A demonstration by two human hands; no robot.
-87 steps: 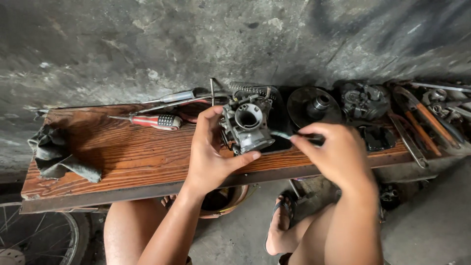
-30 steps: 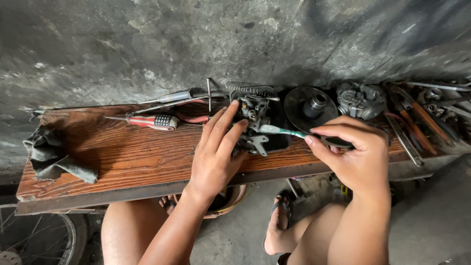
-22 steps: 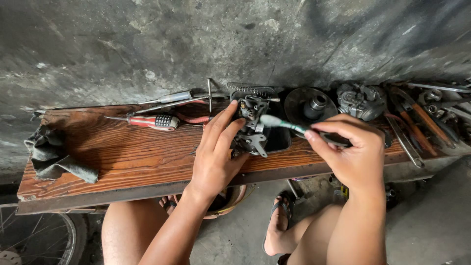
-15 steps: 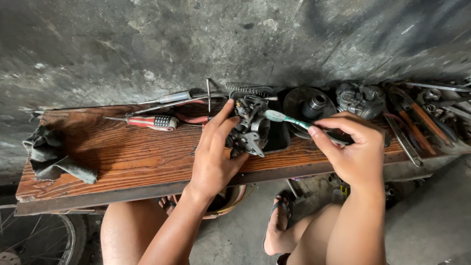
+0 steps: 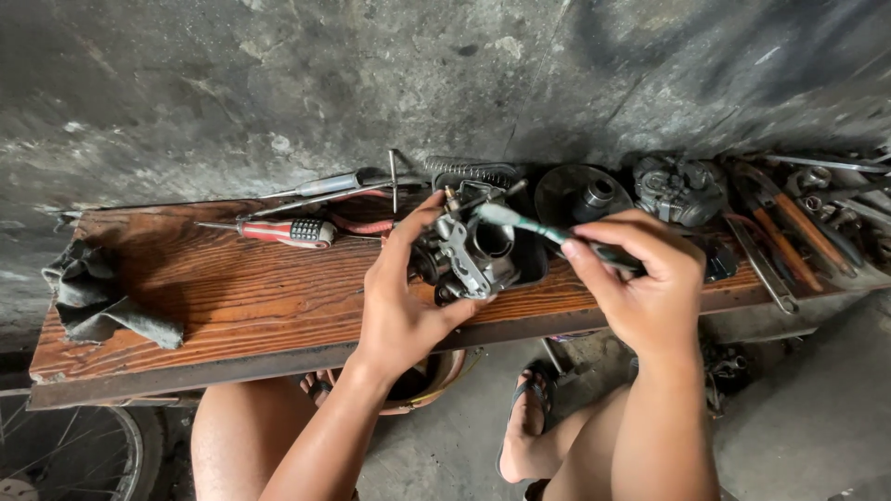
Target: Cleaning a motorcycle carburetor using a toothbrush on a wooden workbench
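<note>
- The left hand point(image 5: 401, 306) grips a grimy grey cast-metal carburettor body point(image 5: 467, 258), holding it tilted at the front edge of the reddish-brown grained wooden plank worktop point(image 5: 213, 292), its round bore facing up.
- The right hand point(image 5: 640, 288) is clenched on a slim teal-handled brush point(image 5: 524, 225), whose pale head touches the carburettor's top by the bore; the step in hand looks like scrubbing the casting.
- The next stroke seems to call for a steady left grip and short, light passes into the recesses and around the brass fittings.
- Beneath the carburettor lies a dark shallow tray point(image 5: 531, 264).
- On the plank's left, a crumpled grey cloth rag point(image 5: 97, 301); further back, a red-handled screwdriver with a steel shaft point(image 5: 278, 231).
- To the right sit a dark round metal disc point(image 5: 583, 193), a greasy ribbed engine part point(image 5: 679, 187), and orange-handled pliers point(image 5: 784, 223).
</note>
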